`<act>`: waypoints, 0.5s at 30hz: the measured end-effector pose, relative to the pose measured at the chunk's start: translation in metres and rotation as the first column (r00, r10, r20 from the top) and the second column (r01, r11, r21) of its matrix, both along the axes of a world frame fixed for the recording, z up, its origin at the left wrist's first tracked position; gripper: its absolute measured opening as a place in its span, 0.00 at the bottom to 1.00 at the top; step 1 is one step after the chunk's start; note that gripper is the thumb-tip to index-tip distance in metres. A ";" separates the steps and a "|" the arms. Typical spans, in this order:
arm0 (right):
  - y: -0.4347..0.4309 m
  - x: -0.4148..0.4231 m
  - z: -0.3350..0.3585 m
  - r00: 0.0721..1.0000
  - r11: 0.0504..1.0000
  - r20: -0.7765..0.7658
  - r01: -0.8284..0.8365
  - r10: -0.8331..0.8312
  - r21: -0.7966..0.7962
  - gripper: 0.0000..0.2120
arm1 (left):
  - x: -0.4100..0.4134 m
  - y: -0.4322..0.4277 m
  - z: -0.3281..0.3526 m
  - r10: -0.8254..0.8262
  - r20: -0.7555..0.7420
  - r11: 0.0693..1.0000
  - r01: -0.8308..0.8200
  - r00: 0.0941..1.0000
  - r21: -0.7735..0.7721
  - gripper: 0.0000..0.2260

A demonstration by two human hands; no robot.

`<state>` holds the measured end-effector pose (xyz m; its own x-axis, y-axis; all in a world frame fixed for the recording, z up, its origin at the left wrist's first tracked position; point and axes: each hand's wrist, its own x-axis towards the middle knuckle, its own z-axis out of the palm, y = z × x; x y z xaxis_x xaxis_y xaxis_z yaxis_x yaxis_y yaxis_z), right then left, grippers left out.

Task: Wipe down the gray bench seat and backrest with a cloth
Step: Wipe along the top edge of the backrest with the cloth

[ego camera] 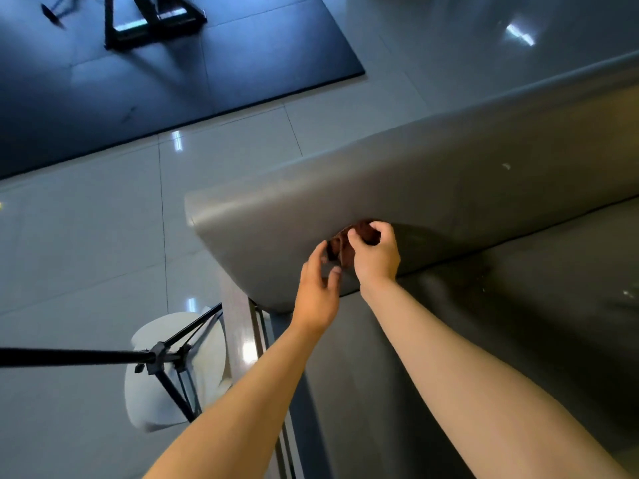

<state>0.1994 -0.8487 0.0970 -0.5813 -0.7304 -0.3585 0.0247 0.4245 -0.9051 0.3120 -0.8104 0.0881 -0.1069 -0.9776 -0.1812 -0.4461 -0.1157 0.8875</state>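
Note:
The gray bench's backrest [397,181] runs from the middle of the view to the upper right, with the seat [501,305] below it on the right. A small dark reddish-brown cloth [345,245] is bunched against the lower left part of the backrest. My right hand [375,252] grips the cloth, fingers curled over its top. Just left of it, my left hand [318,288] reaches up with relaxed fingers at the cloth's lower edge; I cannot tell whether they touch it. Most of the cloth is hidden behind my hands.
A black tripod stand [162,357] reaches in from the left over a white round object [152,392] on the glossy tiled floor [86,236]. A dark mat [173,70] with a black frame [152,22] lies at the upper left.

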 end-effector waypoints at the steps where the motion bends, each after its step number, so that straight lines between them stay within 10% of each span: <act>1: 0.003 -0.001 0.001 0.999 0.999 0.015 -0.047 0.047 0.016 0.13 | -0.004 0.001 0.001 -0.004 -0.074 0.999 0.007 0.997 0.037 0.22; 6: 0.016 0.004 0.015 0.967 0.965 0.043 -0.254 0.252 0.064 0.09 | -0.025 0.000 0.016 0.395 -0.445 0.902 -0.248 0.804 0.354 0.24; 15: -0.008 -0.043 0.034 0.931 0.955 -0.218 -0.297 0.294 0.019 0.08 | -0.044 -0.027 0.049 0.510 -0.397 0.842 -0.537 0.763 0.050 0.17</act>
